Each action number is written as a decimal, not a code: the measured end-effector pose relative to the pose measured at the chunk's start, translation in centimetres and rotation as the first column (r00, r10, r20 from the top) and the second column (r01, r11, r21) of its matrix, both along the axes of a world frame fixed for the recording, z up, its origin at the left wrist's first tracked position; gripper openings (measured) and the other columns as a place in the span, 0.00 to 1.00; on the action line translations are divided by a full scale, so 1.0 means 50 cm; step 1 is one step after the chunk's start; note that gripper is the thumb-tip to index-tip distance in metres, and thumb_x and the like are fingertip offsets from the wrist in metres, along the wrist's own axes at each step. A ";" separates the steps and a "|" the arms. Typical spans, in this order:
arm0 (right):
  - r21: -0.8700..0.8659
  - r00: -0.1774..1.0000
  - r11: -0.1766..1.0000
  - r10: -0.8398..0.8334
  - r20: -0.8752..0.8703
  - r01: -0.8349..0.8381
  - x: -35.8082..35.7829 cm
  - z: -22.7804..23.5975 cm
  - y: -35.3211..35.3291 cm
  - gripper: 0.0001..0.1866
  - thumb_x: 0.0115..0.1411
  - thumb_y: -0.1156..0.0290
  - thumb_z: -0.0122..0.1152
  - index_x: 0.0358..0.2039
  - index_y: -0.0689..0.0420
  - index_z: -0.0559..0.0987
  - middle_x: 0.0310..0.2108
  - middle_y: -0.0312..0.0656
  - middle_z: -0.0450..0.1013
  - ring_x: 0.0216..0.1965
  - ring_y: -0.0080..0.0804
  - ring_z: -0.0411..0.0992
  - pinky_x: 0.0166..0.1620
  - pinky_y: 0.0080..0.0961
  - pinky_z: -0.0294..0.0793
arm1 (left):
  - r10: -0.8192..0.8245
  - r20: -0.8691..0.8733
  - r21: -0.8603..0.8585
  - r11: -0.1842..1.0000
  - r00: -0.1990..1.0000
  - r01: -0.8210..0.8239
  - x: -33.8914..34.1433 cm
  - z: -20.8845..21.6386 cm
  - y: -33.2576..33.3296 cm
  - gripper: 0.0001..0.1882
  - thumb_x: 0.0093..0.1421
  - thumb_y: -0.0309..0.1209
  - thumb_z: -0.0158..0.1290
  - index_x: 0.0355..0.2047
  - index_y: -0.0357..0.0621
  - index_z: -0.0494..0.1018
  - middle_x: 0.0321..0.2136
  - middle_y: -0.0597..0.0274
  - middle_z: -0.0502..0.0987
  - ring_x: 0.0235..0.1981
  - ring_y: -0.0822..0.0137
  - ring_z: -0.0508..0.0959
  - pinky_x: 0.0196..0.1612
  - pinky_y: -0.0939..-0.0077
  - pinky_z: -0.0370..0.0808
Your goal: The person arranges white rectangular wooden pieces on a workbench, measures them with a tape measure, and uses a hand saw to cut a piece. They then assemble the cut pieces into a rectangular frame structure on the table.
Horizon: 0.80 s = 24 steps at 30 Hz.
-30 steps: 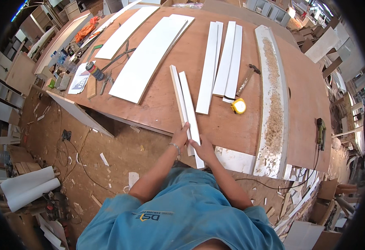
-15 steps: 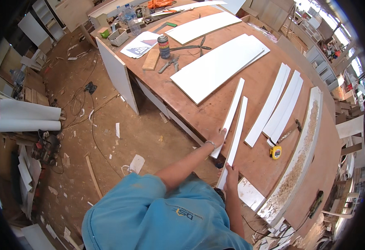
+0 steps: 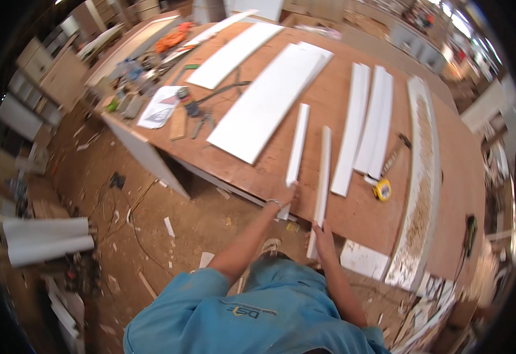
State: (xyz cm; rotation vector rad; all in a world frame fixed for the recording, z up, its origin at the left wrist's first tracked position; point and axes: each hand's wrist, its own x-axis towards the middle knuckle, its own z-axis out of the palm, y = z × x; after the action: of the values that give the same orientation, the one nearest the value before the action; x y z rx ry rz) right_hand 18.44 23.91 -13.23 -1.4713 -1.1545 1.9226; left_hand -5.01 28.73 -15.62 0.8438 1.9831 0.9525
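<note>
My left hand [image 3: 286, 193] is closed around the near end of a narrow white strip [image 3: 298, 141], which lies across the table edge. Beside it, to the right, a second narrow white strip [image 3: 323, 171] points away from me. My right hand [image 3: 324, 239] grips that one close to its near end, just off the table edge. A gap separates the two strips. Farther right, paired white strips [image 3: 350, 135] and another white stack [image 3: 376, 127] rest on the brown tabletop [image 3: 252, 183].
Wide white panels [image 3: 264, 106] lie beyond my left hand, near a spray can [image 3: 188, 101] and pliers [image 3: 202, 125]. To the right are a yellow tape measure [image 3: 382, 190], a hammer [image 3: 395, 156] and a long dusty curved piece [image 3: 417, 194]. Scraps and cables litter the floor [image 3: 146, 212].
The view has turned, so the table and its contents appear shifted to the left. Both hands keep hold of the same two strips, which look more upright in the picture.
</note>
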 end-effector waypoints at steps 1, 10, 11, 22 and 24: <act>0.151 0.995 0.988 0.002 0.105 -0.018 -0.001 -0.015 0.001 0.18 0.70 0.58 0.57 0.55 0.52 0.70 0.27 0.40 0.72 0.23 0.29 0.72 0.24 0.28 0.74 | 0.034 0.081 -0.005 0.999 0.996 -0.034 0.002 -0.010 0.000 0.40 0.68 0.60 0.51 0.46 0.21 0.76 0.31 0.46 0.85 0.31 0.63 0.86 0.38 0.68 0.81; 0.141 1.000 0.990 -0.017 0.006 0.016 0.023 -0.032 0.007 0.26 0.64 0.68 0.65 0.60 0.63 0.71 0.47 0.48 0.75 0.44 0.34 0.76 0.48 0.32 0.77 | -0.053 -0.117 0.309 0.947 0.992 0.088 -0.006 -0.039 0.026 0.39 0.53 0.45 0.69 0.55 0.27 0.70 0.48 0.33 0.79 0.50 0.46 0.81 0.50 0.57 0.79; 0.075 0.991 0.997 0.017 -0.131 -0.007 0.023 -0.026 0.006 0.25 0.64 0.70 0.64 0.60 0.64 0.70 0.46 0.47 0.75 0.42 0.32 0.77 0.46 0.30 0.77 | -0.087 -0.175 0.279 0.951 0.981 0.134 -0.007 -0.030 0.026 0.40 0.51 0.44 0.69 0.56 0.28 0.69 0.48 0.34 0.79 0.50 0.45 0.81 0.51 0.57 0.79; -0.113 0.962 0.993 -0.064 -0.265 0.034 0.018 -0.008 0.011 0.19 0.70 0.75 0.56 0.59 0.63 0.70 0.43 0.43 0.75 0.41 0.34 0.78 0.45 0.34 0.82 | -0.187 -0.494 -0.111 0.982 0.849 0.151 -0.029 -0.011 0.047 0.47 0.48 0.39 0.68 0.66 0.34 0.63 0.57 0.27 0.68 0.59 0.35 0.71 0.62 0.52 0.71; -0.164 0.952 0.983 -0.126 -0.279 0.082 0.014 -0.002 0.015 0.18 0.70 0.75 0.56 0.59 0.64 0.70 0.44 0.44 0.75 0.42 0.34 0.77 0.46 0.34 0.82 | -0.214 -0.514 -0.111 0.977 0.831 0.183 -0.032 -0.011 0.043 0.46 0.49 0.38 0.68 0.66 0.34 0.63 0.56 0.28 0.69 0.58 0.36 0.71 0.62 0.53 0.71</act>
State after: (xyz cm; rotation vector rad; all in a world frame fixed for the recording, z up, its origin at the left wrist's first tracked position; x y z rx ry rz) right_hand 19.13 24.64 -13.35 -1.2419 -0.8000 2.1024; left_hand -6.58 30.89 -16.19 1.3616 2.2990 0.5736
